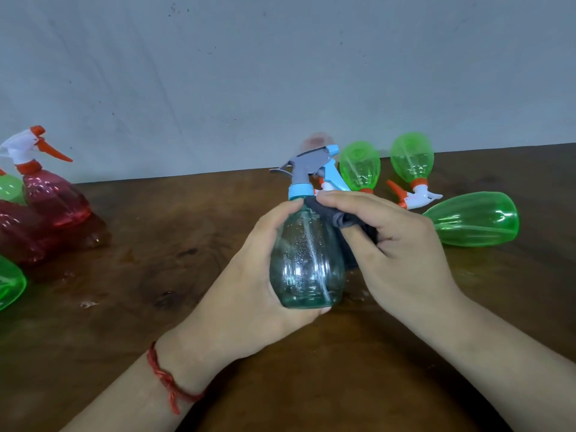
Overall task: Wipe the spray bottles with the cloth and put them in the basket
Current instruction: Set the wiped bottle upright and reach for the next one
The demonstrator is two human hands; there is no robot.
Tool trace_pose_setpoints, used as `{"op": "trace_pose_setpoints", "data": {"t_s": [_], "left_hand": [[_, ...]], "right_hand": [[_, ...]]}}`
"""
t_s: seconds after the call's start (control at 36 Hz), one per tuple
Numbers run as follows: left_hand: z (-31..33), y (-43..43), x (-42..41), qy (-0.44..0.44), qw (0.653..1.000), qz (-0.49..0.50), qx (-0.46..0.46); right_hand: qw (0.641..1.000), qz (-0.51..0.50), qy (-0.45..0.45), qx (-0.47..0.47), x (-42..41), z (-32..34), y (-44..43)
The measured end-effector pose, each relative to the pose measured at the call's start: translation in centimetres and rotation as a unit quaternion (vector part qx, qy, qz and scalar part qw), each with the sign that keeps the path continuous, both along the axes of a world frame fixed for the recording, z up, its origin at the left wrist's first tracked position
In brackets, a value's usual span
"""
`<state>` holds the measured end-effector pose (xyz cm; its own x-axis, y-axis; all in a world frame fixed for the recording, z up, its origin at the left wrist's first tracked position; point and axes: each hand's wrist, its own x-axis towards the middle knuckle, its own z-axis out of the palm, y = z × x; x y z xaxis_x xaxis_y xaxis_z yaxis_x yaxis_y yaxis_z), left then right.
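Note:
A clear teal spray bottle (307,260) with a grey and blue trigger head is held upright above the table, wet with droplets inside. My left hand (249,275) grips its body from the left, thumb under the base. My right hand (392,244) holds a dark grey cloth (339,218) pressed against the bottle's right shoulder. Three green spray bottles lie on the table behind: one (360,166), another (412,162) with a white and orange head, and a third (473,219) on its side at the right. No basket shows in view.
At the left edge stand red spray bottles (53,194), one with a white and orange trigger head, and parts of green bottles (9,282). The brown wooden table (174,232) has wet marks. A grey wall (280,73) closes off the table's far edge.

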<state>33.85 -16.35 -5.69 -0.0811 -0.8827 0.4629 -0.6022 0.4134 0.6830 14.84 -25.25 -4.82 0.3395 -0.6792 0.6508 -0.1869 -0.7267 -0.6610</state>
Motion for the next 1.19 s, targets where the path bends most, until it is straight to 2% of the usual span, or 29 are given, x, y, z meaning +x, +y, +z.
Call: {"op": "trace_pose_setpoints", "data": {"t_s": [0.08, 0.25, 0.39, 0.75, 0.89, 1.06, 1.19], "left_hand": [[-0.3, -0.2, 0.1, -0.006, 1.000, -0.004, -0.012], [-0.6, -0.6, 0.2, -0.034, 0.998, 0.012, -0.052], [-0.7, -0.5, 0.2, -0.010, 0.999, 0.029, -0.031], [-0.2, -0.6, 1.1, 0.112, 0.985, 0.129, -0.002], [-0.1, -0.9, 1.3, 0.175, 0.975, 0.136, 0.006], [-0.1, -0.7, 1.1, 0.157, 0.979, 0.126, 0.007], [-0.6, -0.5, 1.1, 0.062, 0.994, 0.092, 0.010]], "right_hand": [[1.000, -0.008, 0.000, -0.004, 0.0, 0.1, 0.0], [0.994, 0.004, 0.062, -0.091, -0.4, 0.1, -0.2], [0.984, -0.016, 0.099, -0.149, -0.8, 0.2, -0.1], [0.963, 0.021, 0.169, -0.211, -0.2, 0.2, 0.7], [0.955, 0.023, 0.194, -0.224, -0.1, 0.0, 0.8], [0.959, 0.011, 0.181, -0.219, 0.0, -0.3, 0.7], [0.972, -0.020, 0.158, -0.173, -0.2, -0.6, 0.1]]}}
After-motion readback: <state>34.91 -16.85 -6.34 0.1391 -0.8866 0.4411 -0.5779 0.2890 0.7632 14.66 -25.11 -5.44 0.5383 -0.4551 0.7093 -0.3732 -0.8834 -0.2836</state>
